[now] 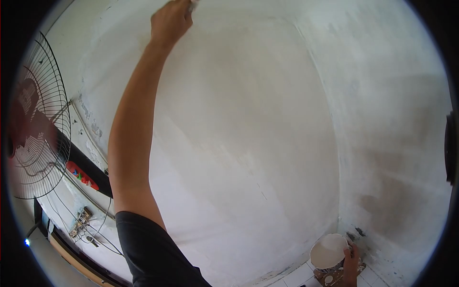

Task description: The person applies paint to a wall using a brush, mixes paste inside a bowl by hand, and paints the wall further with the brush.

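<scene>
My left hand (171,20) is raised high against the pale wall (239,119), at the top edge of the view. Its fingers are closed around something mostly cut off by the frame; only a small light bit shows beside the knuckles. Low at the right, my right hand (351,258) grips the rim of a round bucket (313,253). Whitish paint or plaster (330,251) lies inside the bucket. Whether the bucket rests on the floor or is held up, I cannot tell.
A fan (45,115) with a wire cage and a red button panel (82,176) stands at the left. Behind it, loose wires hang from a wall socket board (81,222). A brown stained board (330,277) lies on white floor tiles near the wall corner.
</scene>
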### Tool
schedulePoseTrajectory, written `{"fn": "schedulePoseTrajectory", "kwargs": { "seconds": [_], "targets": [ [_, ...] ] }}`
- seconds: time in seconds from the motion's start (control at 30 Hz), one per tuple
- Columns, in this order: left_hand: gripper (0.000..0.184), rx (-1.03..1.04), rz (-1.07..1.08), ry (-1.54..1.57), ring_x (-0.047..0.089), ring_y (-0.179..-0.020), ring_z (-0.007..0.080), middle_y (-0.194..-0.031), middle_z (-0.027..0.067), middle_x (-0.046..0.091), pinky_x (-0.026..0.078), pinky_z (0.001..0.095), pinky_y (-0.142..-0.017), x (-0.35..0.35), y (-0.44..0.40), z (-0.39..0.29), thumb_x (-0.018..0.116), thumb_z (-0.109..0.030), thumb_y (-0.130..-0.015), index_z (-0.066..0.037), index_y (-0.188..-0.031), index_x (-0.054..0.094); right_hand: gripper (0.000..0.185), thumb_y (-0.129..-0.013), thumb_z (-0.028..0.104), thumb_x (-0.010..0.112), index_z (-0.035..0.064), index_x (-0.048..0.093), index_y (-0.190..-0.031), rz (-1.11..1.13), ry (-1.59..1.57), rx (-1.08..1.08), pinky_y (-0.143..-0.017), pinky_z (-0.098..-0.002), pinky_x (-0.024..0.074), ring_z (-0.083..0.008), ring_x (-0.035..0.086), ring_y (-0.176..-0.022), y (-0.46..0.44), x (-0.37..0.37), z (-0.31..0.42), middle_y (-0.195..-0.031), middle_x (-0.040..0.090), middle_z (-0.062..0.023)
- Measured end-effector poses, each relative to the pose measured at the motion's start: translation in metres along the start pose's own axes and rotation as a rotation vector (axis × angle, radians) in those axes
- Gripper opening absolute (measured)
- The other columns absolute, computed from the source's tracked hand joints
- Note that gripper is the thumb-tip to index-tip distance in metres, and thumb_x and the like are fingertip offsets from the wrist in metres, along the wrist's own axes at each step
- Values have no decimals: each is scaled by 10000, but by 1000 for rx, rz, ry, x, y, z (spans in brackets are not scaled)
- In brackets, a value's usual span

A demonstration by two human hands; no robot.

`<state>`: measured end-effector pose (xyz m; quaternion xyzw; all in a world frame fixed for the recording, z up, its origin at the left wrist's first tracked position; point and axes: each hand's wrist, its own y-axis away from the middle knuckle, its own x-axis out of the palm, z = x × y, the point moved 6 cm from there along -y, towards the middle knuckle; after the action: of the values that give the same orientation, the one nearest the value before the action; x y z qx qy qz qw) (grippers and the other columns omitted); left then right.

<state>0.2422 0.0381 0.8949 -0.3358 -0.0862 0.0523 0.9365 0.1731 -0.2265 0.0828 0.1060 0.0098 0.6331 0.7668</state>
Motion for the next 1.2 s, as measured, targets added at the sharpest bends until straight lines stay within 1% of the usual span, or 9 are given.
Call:
{"fn": "schedulePoseTrajectory", "kwargs": {
  "seconds": [0.2,0.3,0.57,0.77,0.8,0.87,0.9,0.97,1.2],
  "targets": [
    [195,279,172,251,633,-784,213,-891,13,634,531,354,-549,3,99,-115,654,-57,-776,-125,-949,593,460,-884,179,605,3,526,-1301,57,65,-323,-840,-290,423,-183,524,-943,41,12,63,-1022,568,-104],
    [182,187,319,367,637,-764,225,-887,35,636,521,372,-557,-9,110,-148,652,-59,-769,-110,-924,572,460,-883,182,605,-4,524,-1296,-1,-85,63,-839,-294,424,-178,519,-942,-1,2,-16,-1015,563,-103],
    [240,-420,286,372,662,-828,370,-881,139,708,522,455,-749,22,41,11,639,-277,-818,-93,-971,649,409,-858,155,596,34,575,-1248,35,-43,-144,-699,-280,437,-138,516,-790,-15,2,-9,-895,569,-57],
    [282,-162,-62,-25,668,-869,360,-941,188,690,528,451,-746,-40,3,70,643,-128,-829,-51,-1097,604,417,-870,155,580,1,555,-1257,-17,-53,-359,-791,-291,448,-169,554,-879,38,16,54,-992,601,-94],
    [282,-162,-58,-27,668,-869,360,-941,188,690,528,451,-746,-44,10,67,643,-128,-829,-51,-1097,604,417,-870,155,580,1,555,-1257,-12,-52,-358,-791,-291,448,-169,554,-879,-18,-10,-65,-992,601,-94],
    [234,30,96,-179,656,-829,296,-905,111,671,535,406,-671,-46,36,44,609,-130,-850,-103,-1082,616,427,-874,152,581,-14,544,-1265,852,-1126,-134,-846,-300,446,-191,571,-943,-93,-9,-165,-1057,612,-111],
    [308,160,6,-133,644,-755,253,-853,36,641,533,390,-586,-52,55,27,636,-33,-776,-176,-1044,592,427,-874,152,581,-14,544,-1265,856,-1119,-131,-846,-300,446,-191,571,-943,-93,-17,-204,-1057,612,-111],
    [290,246,29,-32,637,-750,238,-842,34,631,532,382,-568,-51,99,3,650,-21,-743,-137,-1004,595,421,-877,151,583,-2,548,-1268,-30,-104,21,-839,-308,445,-191,566,-925,-5,-4,-28,-1047,611,-106],
    [237,464,305,224,616,-960,200,-1084,16,631,551,288,-675,-96,266,-174,644,-151,-765,-169,-1000,656,395,-882,150,578,22,563,-1255,119,43,26,-829,-297,446,-173,561,-913,-6,6,12,-1009,611,-97]
  ]
}}
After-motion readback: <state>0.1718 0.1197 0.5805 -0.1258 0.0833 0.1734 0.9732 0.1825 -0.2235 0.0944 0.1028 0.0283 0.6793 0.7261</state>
